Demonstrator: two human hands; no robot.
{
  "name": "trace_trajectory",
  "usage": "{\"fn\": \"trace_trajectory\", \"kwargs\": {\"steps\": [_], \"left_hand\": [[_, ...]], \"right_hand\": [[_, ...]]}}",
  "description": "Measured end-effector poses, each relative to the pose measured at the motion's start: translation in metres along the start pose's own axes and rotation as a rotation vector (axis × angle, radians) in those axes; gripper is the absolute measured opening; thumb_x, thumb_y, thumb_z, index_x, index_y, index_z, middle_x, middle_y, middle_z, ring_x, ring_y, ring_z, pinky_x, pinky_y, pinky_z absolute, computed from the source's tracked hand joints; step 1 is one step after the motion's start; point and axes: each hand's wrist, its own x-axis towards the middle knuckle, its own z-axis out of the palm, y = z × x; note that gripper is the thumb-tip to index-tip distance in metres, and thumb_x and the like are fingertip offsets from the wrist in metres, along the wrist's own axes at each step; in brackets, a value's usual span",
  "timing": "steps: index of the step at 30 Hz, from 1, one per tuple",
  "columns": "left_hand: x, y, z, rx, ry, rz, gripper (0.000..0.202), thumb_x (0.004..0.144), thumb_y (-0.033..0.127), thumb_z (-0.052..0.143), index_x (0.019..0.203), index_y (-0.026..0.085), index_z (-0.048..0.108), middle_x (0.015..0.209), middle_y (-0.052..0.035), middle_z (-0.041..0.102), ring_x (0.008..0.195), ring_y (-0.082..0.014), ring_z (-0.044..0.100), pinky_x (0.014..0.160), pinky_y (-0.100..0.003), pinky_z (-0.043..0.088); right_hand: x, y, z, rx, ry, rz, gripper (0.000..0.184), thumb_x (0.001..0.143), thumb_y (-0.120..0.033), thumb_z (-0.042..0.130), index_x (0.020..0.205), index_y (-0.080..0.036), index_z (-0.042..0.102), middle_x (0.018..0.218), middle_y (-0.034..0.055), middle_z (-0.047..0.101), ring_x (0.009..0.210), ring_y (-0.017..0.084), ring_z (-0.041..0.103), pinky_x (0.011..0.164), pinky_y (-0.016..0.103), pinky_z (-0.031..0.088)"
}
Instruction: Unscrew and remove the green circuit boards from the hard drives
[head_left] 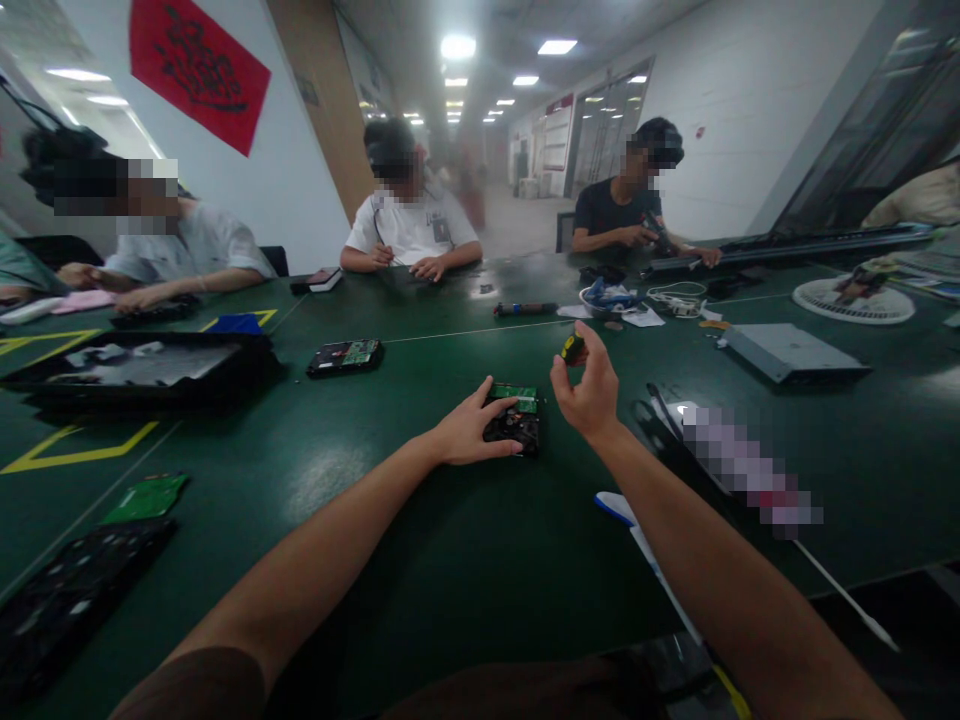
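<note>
Left hand point(469, 432): fingers apart, resting on green-boarded device point(519, 424) | right hand point(595, 388): clamped on yellow-black tool point(573, 348) | both beyond near edge of tabletop point(465, 560)

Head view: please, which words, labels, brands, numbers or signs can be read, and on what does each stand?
None can be read with certainty.
Red wall sign: black brush-like characters, not legible.
White shirt: chest print, too small.
Distant wall board: too blurred.
Yellow-black tool: any marking too small.
</note>
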Motion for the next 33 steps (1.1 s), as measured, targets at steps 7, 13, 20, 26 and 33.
{"fn": "trace_trajectory", "kwargs": {"steps": [7, 13, 20, 26, 33], "left_hand": [[0.011, 0.029, 0.008, 0.055, 0.062, -0.238, 0.098, 0.075, 0.094, 0.044, 0.149, 0.03, 0.051, 0.172, -0.0141, 0.012, 0.141, -0.0569, 0.039, 0.11, -0.068, 0.035], [0.03, 0.055, 0.033, 0.095, 0.196, -0.308, 0.103, 0.065, 0.096, 0.054, 0.13, 0.017, 0.059, 0.17, -0.0224, 0.01, 0.14, -0.0653, 0.03, 0.105, -0.075, 0.031], [0.01, 0.04, 0.029, 0.081, 0.177, -0.232, 0.082, 0.081, 0.079, 0.054, 0.146, 0.029, 0.048, 0.17, -0.0147, 0.013, 0.142, -0.0553, 0.035, 0.108, -0.068, 0.034], [-0.013, 0.045, 0.014, 0.221, 0.09, -0.326, 0.07, 0.092, 0.067, 0.045, 0.156, 0.04, 0.037, 0.155, -0.0131, 0.037, 0.139, -0.0432, 0.039, 0.11, -0.058, 0.035], [-0.014, 0.042, 0.022, 0.246, 0.156, -0.292, 0.067, 0.093, 0.061, 0.047, 0.156, 0.038, 0.04, 0.152, -0.0142, 0.037, 0.138, -0.0419, 0.038, 0.111, -0.057, 0.033]], "right_hand": [[0.005, 0.012, -0.002, -0.185, -0.116, 0.139, 0.043, 0.087, -0.015, 0.053, 0.13, -0.02, 0.053, 0.121, 0.015, 0.061, 0.108, 0.031, 0.063, 0.097, 0.048, 0.053], [-0.006, 0.027, 0.007, -0.312, -0.601, 0.233, 0.024, 0.092, -0.016, 0.054, 0.115, -0.019, 0.057, 0.108, 0.014, 0.069, 0.096, 0.029, 0.068, 0.084, 0.04, 0.053], [-0.011, 0.039, 0.01, -0.351, -0.759, 0.28, 0.019, 0.093, -0.029, 0.063, 0.109, -0.022, 0.066, 0.108, 0.0093, 0.074, 0.099, 0.026, 0.07, 0.085, 0.035, 0.052], [-0.012, 0.043, 0.014, -0.354, -0.792, 0.28, 0.024, 0.09, -0.038, 0.066, 0.108, -0.023, 0.073, 0.111, 0.008, 0.075, 0.103, 0.024, 0.069, 0.09, 0.031, 0.049], [-0.013, 0.042, 0.016, -0.352, -0.814, 0.242, 0.019, 0.094, -0.033, 0.061, 0.105, -0.026, 0.075, 0.111, 0.0068, 0.073, 0.101, 0.022, 0.067, 0.09, 0.03, 0.047]]}}
